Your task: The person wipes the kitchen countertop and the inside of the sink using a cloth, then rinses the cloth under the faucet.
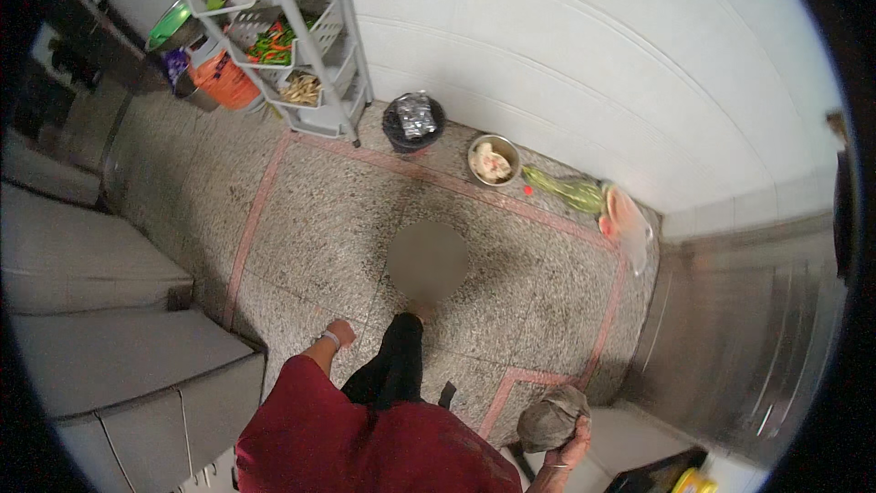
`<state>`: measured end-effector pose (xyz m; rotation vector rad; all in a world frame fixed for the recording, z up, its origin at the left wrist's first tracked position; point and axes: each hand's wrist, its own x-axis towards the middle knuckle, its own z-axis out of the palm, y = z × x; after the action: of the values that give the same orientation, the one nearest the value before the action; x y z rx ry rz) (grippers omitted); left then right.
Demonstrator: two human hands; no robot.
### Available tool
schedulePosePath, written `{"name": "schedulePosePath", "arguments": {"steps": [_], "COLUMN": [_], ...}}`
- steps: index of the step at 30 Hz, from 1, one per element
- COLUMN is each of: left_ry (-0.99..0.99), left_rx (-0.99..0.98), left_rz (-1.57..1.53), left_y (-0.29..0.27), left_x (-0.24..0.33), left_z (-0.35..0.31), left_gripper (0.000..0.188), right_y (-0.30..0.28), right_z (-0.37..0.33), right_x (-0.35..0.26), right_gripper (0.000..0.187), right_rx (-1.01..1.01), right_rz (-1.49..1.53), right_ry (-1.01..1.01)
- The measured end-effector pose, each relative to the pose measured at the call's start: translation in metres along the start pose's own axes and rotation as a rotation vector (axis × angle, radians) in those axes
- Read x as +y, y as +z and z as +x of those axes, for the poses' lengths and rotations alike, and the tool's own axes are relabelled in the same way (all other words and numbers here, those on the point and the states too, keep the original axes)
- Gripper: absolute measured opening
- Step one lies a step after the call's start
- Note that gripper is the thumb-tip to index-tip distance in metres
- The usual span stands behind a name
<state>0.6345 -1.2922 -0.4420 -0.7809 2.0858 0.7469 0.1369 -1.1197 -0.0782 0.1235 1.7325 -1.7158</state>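
My right hand [571, 453], with a thin bangle at its wrist, grips a bunched grey-brown cloth [553, 418] from its right side. The cloth is crumpled into a round wad beside my body, above the pale surface at the lower right. Out in front of me on the left, my left hand [342, 333] hangs over the speckled floor [319, 246]. Its fingers are curled in, and nothing shows in them. A light band circles that wrist.
Against the white wall stand a grey tiered rack [319, 55] of vegetables, a black-lined bin [399, 132], a metal bowl [494, 181] of pale food and bagged green vegetables [570, 190]. A metal-fronted unit [721, 338] rises at right; grey cabinets [137, 374] line the left.
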Motion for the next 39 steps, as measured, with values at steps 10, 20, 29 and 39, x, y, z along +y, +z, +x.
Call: {"name": "schedulePosePath", "arguments": {"steps": [10,20,29,39], "left_ry": [0.146,0.477,0.326,1.124], "left_rx": [0.579,-0.138,-0.155,-0.511], "left_rz": [-1.227,-0.362,-0.324,0.519], "left_y": [-0.114,-0.042,0.062,0.305], "left_x": [0.104,0.373,0.599,1.016], "left_z": [0.032,0.005,0.043,-0.156], "left_gripper": [0.019,0.007,0.013,0.026], "right_y": [-0.261,-0.447,-0.605,-0.748], "right_z": [-0.207,-0.470,-0.567,-0.714], "right_x": [0.132,0.273,0.307,0.309], "right_gripper": [0.054,0.078,0.048,0.045], "right_rx": [0.588,1.186,1.317,1.611], "right_rz": [0.380,1.002,1.103,1.080], "right_ry": [-0.041,-0.384,-0.500,-0.735]}}
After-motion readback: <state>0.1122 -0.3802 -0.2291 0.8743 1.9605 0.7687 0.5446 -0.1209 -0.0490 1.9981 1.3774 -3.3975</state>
